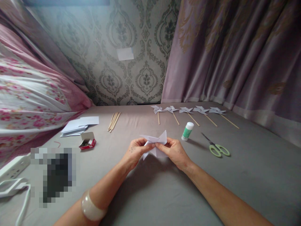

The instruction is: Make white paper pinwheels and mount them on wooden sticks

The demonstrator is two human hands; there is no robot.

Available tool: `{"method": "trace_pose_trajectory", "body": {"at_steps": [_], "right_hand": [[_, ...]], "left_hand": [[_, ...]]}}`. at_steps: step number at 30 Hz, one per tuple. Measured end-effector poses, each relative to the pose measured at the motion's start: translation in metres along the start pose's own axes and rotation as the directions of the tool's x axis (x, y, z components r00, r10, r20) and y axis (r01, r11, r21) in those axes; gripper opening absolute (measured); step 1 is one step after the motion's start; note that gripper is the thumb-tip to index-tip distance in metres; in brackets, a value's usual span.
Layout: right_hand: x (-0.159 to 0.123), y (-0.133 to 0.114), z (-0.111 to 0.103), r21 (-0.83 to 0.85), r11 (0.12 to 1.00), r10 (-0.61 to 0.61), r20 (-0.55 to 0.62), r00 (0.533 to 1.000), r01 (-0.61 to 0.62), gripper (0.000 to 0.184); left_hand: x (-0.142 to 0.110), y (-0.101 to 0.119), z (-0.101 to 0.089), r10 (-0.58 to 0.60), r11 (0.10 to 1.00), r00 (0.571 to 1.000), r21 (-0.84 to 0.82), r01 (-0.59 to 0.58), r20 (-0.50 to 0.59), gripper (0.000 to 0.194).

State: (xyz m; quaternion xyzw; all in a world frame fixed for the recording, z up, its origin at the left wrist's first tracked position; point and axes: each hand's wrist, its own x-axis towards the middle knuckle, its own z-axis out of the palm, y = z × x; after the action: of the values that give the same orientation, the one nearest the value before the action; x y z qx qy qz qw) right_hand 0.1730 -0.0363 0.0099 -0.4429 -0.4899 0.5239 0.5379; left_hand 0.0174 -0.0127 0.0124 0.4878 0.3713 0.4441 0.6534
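"Head view: what's the step in hand?"

"Shaping, I'd judge. The folded paper [155, 152] is up between both hands, above the grey cloth [254, 182], its pointed flaps sticking out."

"And the fingers?"

"Left hand [136, 152] pinches it near the middle, thumb on the near face. Right hand [175, 152] pinches from the other side, the thumbs almost tip to tip. Most fingers are hidden behind, so I can't tell how they're spread."

"What would the next move call for?"

"Probably keeping the centre pinched so the flaps don't spring loose. If glue is needed, the glue stick [187, 131] stands capped nearby, beyond the right hand."
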Motion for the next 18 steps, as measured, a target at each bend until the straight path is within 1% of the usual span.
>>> {"method": "trace_pose_trajectory", "body": {"at_steps": [5, 18], "right_hand": [[-0.0002, -0.0002, 0.0005, 0.038, 0.999, 0.01, 0.015, 1.0, -0.011, 0.031], [-0.0005, 0.0006, 0.0005, 0.001, 1.0, 0.019, 0.013, 1.0, -0.019, 0.032]], "left_hand": [[0.0, 0.0016, -0.0005, -0.018, 1.0, 1.0, 0.009, 0.018, 0.005, 0.03], [-0.0003, 0.0033, -0.0012, -0.024, 0.999, 1.0, 0.034, 0.023, 0.01, 0.03]]}}
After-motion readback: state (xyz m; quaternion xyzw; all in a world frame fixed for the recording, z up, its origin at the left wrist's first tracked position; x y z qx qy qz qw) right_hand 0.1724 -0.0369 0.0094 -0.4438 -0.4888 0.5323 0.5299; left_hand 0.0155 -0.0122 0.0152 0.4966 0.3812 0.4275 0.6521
